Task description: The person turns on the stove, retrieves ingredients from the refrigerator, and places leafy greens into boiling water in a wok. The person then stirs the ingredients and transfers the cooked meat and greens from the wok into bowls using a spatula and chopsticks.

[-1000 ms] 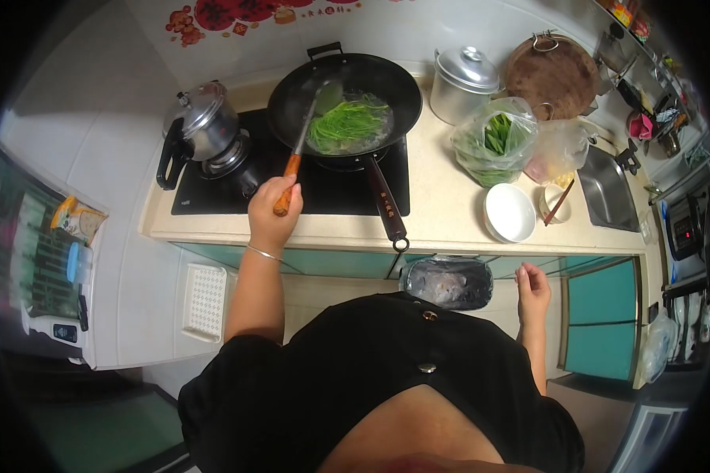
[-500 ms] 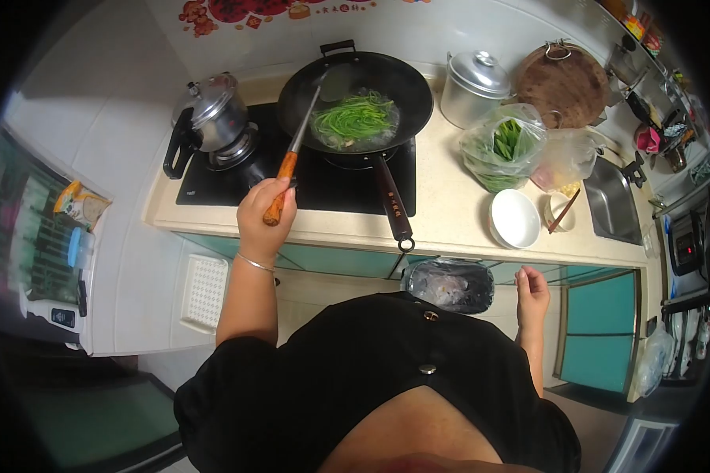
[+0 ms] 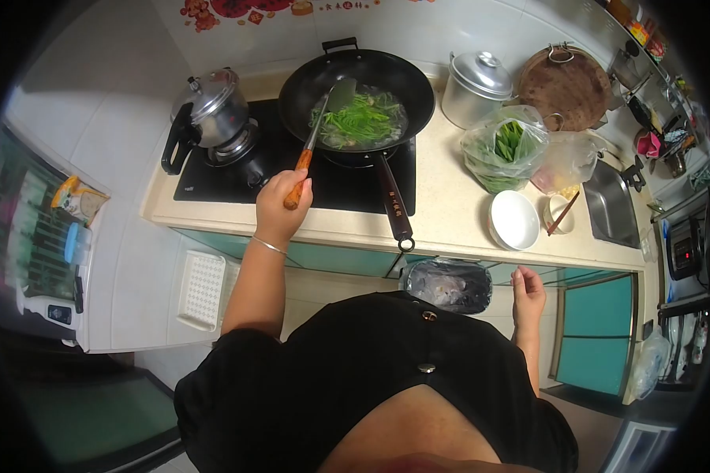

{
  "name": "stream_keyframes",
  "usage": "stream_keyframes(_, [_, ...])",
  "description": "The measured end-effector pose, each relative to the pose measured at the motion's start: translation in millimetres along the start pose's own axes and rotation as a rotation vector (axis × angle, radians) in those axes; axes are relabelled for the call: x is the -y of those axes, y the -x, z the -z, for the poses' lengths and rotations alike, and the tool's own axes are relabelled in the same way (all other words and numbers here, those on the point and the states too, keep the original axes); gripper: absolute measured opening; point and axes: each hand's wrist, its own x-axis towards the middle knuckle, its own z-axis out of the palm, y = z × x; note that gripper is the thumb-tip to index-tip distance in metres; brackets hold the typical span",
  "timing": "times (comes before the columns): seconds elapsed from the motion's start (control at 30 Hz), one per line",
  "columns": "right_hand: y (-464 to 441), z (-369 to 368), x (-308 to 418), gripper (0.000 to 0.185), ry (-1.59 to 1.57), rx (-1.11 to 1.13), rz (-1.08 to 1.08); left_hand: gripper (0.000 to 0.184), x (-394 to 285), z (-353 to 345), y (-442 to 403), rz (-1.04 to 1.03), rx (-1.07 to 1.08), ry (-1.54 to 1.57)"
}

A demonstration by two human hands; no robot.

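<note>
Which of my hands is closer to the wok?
Left. Your left hand holds the spatula just in front of the wok, toward its left side; your right hand is farther off to the right, on your side of the counter.

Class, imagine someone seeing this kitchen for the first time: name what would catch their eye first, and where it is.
Probably the bright green, stringy vegetables first, heaped in the wide black wok on the black glass hob. Next, the metal spatula with an orange-brown wooden handle, gripped in the left hand and reaching into the wok. Then perhaps the round white bowl near the front of the cream counter.
</note>
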Motion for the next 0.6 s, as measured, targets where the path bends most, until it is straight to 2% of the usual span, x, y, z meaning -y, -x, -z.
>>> stream_keyframes(0.07, [1.0,1.0,0.6,0.019,0.0,-0.006,0.002,0.018,-7.0,2.6,-3.5,-0.082,-0.048,-0.032])
stream_keyframes(0.33, [2.2,4.9,-4.3,0.018,0.029,-0.014,-0.005,0.018,-11.8,13.3,-2.3,-0.08,-0.06,-0.104])
stream_keyframes(0.6, [0.8,0.8,-6.4,0.018,0.025,0.01,0.008,0.021,-38.9,26.7,5.4,-0.053,0.004,0.059])
